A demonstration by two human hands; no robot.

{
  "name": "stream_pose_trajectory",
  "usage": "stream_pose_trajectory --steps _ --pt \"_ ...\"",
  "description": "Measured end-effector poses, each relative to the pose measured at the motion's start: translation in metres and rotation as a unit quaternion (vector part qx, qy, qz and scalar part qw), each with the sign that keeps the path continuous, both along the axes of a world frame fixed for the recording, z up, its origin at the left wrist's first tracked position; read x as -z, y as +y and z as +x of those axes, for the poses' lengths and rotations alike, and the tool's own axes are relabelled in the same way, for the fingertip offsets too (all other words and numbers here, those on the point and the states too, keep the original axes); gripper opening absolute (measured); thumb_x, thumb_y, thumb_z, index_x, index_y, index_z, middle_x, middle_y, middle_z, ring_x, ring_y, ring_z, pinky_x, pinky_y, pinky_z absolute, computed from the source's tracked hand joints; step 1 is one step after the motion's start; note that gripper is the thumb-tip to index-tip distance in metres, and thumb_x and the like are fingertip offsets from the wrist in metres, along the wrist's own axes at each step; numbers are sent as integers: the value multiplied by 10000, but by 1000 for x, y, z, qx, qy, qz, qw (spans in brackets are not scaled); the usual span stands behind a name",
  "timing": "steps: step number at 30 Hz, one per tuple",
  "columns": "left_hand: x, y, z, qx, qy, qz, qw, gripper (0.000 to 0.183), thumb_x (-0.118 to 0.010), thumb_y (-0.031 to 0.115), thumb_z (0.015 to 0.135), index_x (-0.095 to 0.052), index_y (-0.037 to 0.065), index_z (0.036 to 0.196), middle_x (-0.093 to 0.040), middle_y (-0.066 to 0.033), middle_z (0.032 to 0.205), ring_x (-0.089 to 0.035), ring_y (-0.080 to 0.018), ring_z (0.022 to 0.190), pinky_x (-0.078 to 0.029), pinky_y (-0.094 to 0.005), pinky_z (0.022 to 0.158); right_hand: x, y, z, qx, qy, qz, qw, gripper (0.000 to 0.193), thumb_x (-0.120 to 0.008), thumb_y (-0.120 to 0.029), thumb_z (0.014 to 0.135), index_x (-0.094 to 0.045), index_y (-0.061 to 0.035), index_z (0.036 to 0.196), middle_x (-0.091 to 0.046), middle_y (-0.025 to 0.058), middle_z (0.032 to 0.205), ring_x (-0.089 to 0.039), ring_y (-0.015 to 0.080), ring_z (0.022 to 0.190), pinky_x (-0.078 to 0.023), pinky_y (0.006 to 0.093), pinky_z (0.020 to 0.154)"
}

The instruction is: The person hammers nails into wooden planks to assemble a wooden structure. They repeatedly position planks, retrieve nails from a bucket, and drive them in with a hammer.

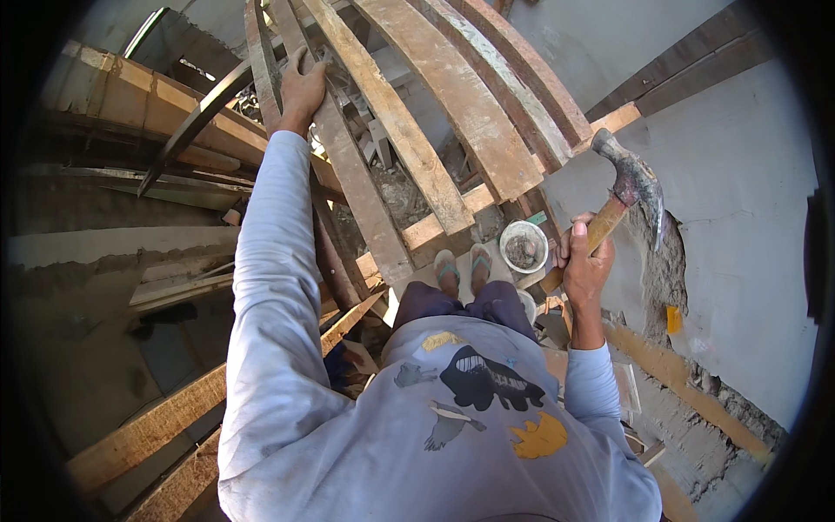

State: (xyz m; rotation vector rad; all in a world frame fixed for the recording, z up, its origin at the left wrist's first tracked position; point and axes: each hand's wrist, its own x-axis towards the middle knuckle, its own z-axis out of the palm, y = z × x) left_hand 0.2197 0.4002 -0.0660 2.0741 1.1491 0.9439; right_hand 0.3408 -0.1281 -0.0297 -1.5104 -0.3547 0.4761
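My right hand [590, 268] is closed round the wooden handle of a claw hammer [639, 181], raised at the right with its worn metal head up and its claw toward the wall. At the upper left, my left arm reaches out and my left hand [301, 94] grips the edge of a long brown plank [358, 187]. Its fingers are partly hidden. Beside that plank lie several more, among them a lighter one [404, 130] and a wide one [470, 109]. Their near ends rest across a pale wooden crosspiece [424, 231].
A small white bucket [504, 238] with small bits inside stands by my sandalled feet [448, 270]. Gaps between the planks show rubble below. A grey wall [739, 200] with broken plaster rises at the right. Long beams [161, 424] slant across the lower left.
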Motion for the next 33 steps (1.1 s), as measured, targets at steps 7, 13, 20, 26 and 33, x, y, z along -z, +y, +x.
stream_pose_trajectory --steps 7,13,20,26,33 --pt "-12 -21 -15 -7 93 9 996 765 -709 360 894 -464 24 1536 -571 -260 1482 -573 -398 1353 -427 -422 1146 40 -65 -20 61 52 -165 983 225 -570 -276 1097 -573 -51 1112 -491 -21 688 -445 60 523 -379 240 463" --pt "-73 -101 -12 -36 138 52 988 775 -711 320 928 -429 -93 1520 -518 -308 1509 -527 -385 1402 -396 -426 1166 101 -119 -42 63 130 -194 970 210 -584 -237 1081 -593 -28 1095 -523 -17 655 -488 66 485 -410 254 441" --pt "-139 -321 -7 217 -263 235 910 338 -498 202 1116 -534 -46 1344 -657 -206 1167 -659 -260 1009 -567 -357 874 172 -161 -33 43 256 -237 936 216 -601 -264 1042 -603 -48 1032 -536 -12 641 -520 101 491 -452 291 461" --pt "30 -477 19 354 65 -398 844 224 -661 150 1032 -625 -10 1184 -701 -87 962 -655 -136 883 -533 -287 813 211 -154 -65 23 330 -231 915 263 -592 -282 1023 -604 -22 1061 -643 84 744 -626 150 581 -505 332 530" --pt "203 -513 31 258 206 -652 683 337 -586 177 1078 -501 5 1354 -741 -153 1076 -713 -199 990 -567 -341 956 245 -132 -97 -122 212 -178 953 459 -650 -285 989 -548 68 1264 -691 297 895 -692 476 863 -552 522 774"
